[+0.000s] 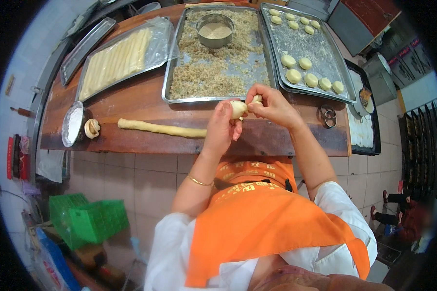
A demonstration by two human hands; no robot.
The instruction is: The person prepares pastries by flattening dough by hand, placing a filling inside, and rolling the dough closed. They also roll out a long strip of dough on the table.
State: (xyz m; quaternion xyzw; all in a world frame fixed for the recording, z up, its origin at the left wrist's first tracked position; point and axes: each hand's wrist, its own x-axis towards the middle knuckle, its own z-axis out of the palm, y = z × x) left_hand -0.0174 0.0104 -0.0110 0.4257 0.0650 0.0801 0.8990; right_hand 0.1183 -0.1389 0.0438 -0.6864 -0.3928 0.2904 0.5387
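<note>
Orange apron (272, 228), white sleeves (347, 213), cream dough piece (238, 110), pale-yellow dough rope (162, 128), red-brown table (141, 104), 2 green crates (99, 220)

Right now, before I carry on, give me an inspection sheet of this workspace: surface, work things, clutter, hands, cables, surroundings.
Surface: wooden table, patchy in colour.
Work things: dough rope lying near the front edge; tray of crumbly mixture behind the hands; tray of dough rounds to its right.
Clutter: bowl of white powder at the left end; metal rings at the right.
Hands: left hand holds a dough ball; right hand pinches a small dough piece beside it; whether they are joined is unclear.
Cables: perhaps a cord on the left wall, too small to tell.
Surroundings: tiled floor; green crates lower left; another person's legs at right.
</note>
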